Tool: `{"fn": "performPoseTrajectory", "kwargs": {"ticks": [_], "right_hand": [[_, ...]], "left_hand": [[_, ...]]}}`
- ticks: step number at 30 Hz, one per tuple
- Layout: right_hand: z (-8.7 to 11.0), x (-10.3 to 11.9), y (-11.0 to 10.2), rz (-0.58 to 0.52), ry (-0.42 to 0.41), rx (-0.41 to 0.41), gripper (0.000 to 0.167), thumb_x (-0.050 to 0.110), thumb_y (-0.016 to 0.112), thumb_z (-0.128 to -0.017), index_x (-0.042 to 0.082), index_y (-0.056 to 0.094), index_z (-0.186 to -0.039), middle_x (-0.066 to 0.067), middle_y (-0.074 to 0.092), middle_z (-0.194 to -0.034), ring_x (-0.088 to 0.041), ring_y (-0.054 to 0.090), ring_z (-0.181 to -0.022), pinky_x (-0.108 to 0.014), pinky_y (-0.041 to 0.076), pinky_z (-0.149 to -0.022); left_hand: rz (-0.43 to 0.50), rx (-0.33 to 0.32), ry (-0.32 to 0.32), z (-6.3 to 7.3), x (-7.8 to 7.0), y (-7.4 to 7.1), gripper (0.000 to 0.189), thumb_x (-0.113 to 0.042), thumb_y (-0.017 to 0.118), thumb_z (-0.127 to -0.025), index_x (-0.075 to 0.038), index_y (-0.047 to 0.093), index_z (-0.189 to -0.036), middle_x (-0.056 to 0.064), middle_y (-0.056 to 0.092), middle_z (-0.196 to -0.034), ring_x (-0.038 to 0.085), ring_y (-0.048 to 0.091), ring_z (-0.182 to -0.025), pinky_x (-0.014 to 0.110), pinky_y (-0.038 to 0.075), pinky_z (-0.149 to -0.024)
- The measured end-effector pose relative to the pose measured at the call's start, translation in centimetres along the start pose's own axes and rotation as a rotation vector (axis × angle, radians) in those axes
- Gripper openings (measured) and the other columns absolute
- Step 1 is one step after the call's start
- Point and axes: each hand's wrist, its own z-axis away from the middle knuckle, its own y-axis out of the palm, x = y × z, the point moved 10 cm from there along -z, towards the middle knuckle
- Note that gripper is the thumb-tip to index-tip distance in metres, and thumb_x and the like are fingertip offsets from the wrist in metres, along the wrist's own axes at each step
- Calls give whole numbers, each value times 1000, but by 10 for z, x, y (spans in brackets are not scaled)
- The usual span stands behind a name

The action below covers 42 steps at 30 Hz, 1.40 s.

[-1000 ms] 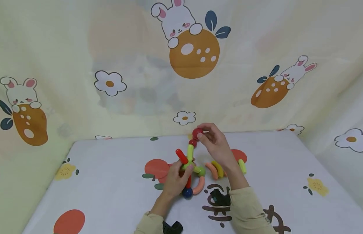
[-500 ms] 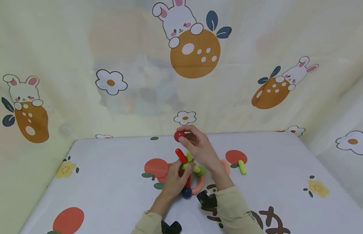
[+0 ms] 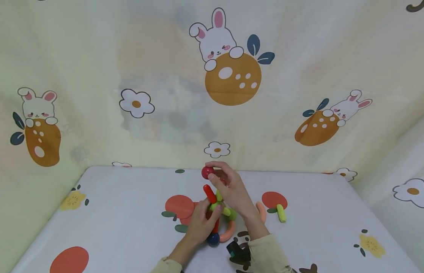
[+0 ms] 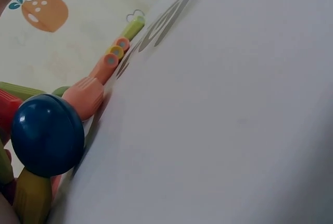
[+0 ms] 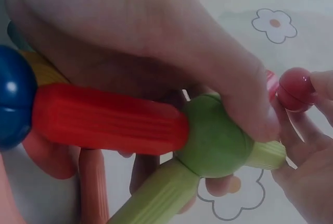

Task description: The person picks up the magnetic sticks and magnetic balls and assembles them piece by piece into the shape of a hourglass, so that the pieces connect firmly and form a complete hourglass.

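Observation:
My left hand [image 3: 200, 223] grips a toy made of joined rods and balls, its thumb on the green ball [image 5: 216, 135]. A red rod [image 3: 209, 194] sticks up from the toy beside a light-green rod [image 3: 219, 195]. Between thumb and fingertips, my right hand [image 3: 234, 193] pinches a red ball [image 3: 207, 172] just above the red rod's upper end; the right wrist view shows the ball [image 5: 295, 88] right at a red rod tip [image 5: 271, 85]. Partly hidden by the right hand, another red ball [image 3: 223, 181] shows. A blue ball [image 4: 47, 135] and curved orange rod [image 3: 228, 232] form the lower end.
Right of the toy, a curved orange rod [image 3: 261, 211] and a loose light-green rod [image 3: 281, 213] lie on the printed white tablecloth [image 3: 130, 227]. A yellow curved piece [image 4: 115, 52] shows among them in the left wrist view. A patterned curtain [image 3: 164, 132] hangs behind the table.
My right hand has moved left with the red ball, from above the light-green rod to above the red rod. The left hand keeps its grip. The head view has tilted up slightly.

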Motion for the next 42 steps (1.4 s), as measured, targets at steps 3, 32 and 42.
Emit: {"fn": "performPoseTrajectory", "kwargs": {"ticks": [3,32,42], "right_hand": [[3,7,0,15,-17,-1,34,14,55,-95,19,53,-128,-3,55,-126,-24,57,-114,-41,47,-93],[1,-5,17,99,-108,116,30,23,56,-95,25,56,-125,7,57,-124,-13,52,-114,-42,43,-98],[0,-8,17,102,-81,119,31,23,57,-94,24,56,-125,9,58,-122,-12,51,-115,-43,41,-99]], "left_hand": [[10,1,34,-1,-3,3,12,-21,55,-93,-19,59,-105,-7,57,-79,6,50,-73,21,44,-65],[-59,-20,104,2,-9,-2,13,-25,55,-94,-18,56,-105,-9,54,-77,4,49,-70,20,44,-59],[-62,-20,108,1,-10,-2,14,-24,55,-94,-17,56,-105,-7,55,-78,5,49,-71,20,44,-59]]}}
